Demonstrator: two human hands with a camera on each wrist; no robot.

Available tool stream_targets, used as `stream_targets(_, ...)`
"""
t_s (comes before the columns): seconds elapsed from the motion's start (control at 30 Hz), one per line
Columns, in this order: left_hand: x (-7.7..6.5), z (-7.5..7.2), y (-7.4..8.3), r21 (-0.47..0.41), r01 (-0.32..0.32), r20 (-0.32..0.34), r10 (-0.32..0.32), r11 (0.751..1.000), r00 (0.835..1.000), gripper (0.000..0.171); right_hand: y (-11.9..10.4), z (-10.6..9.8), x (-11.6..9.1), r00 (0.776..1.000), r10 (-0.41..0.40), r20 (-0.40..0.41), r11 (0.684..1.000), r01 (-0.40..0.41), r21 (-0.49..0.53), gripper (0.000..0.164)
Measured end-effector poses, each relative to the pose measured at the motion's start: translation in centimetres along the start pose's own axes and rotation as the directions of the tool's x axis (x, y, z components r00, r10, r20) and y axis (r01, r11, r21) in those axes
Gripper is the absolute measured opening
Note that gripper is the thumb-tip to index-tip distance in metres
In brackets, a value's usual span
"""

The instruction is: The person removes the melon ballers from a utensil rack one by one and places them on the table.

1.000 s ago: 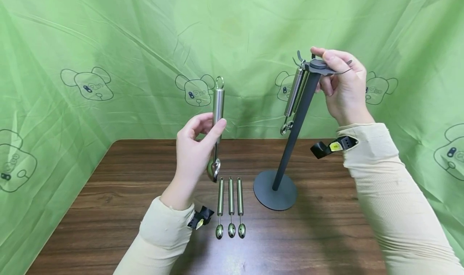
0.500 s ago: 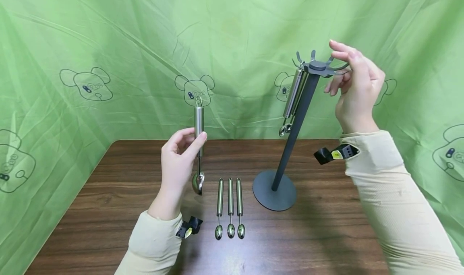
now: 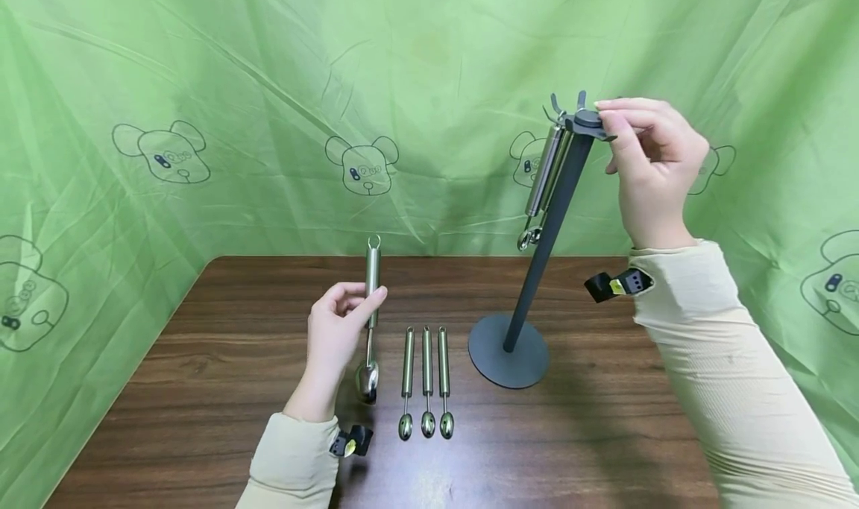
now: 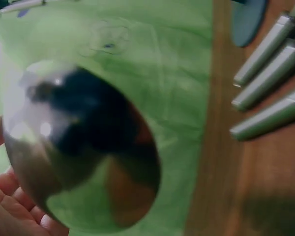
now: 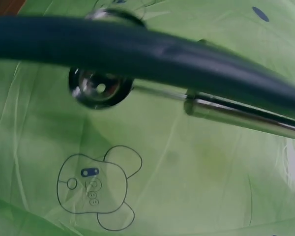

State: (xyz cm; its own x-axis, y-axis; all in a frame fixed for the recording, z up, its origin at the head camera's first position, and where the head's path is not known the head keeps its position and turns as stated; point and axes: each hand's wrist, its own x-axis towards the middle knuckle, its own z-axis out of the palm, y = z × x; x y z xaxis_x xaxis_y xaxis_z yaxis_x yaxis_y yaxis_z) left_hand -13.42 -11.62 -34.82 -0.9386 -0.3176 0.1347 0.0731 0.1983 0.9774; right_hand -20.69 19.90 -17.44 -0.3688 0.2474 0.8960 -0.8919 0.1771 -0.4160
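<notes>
My left hand [image 3: 332, 337] pinches the steel handle of a large spoon [image 3: 373, 268], upright with its loop at the top and its bowl low over the table. That shiny bowl [image 4: 88, 147] fills much of the left wrist view. Fingers and thumb of my right hand [image 3: 661, 166] grip the hooked top of a dark utensil stand [image 3: 550, 233]. From hooks on its left side hang steel utensils [image 3: 545, 172], partly overlapping; one has a round head [image 5: 101, 88] with a small hole. Three small scoops [image 3: 427, 364] lie side by side between the left hand and the stand.
Everything stands on a brown wooden table [image 3: 201, 390]. Green cloth [image 3: 429, 47] with printed bear faces closes off the back and both sides. The stand's round base [image 3: 493, 371] sits just right of the scoops.
My left hand has moved left, then down, lowering the large spoon. My right hand drew back from the stand's hooks with fingers spread, then closed on the top again.
</notes>
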Motion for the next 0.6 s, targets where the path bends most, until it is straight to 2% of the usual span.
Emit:
stream_targets(0.17, -0.2, 0.1, -2.3, 0.132, 0.093, 0.028, -0.098, 0.987, 0.995, 0.032, 0.5, 0.1, 0.0, 0.999, -0.033, -0.014, 0.999, 0.032, -0.04, 0.017)
stream_targets(0.37, -0.4, 0.3, -4.1, 0.142, 0.145, 0.043, -0.153, 0.979, 0.987, 0.033, 0.8, 0.3, -0.2, 0.998, -0.026, -0.048, 1.0, 0.026, -0.013, 0.017)
stream_targets(0.6, -0.6, 0.5, -4.8, 0.122, 0.153, 0.05, -0.16, 0.981, 0.986, 0.036, 0.5, 0.7, -0.4, 0.997, -0.008, -0.071, 0.999, 0.011, 0.044, 0.013)
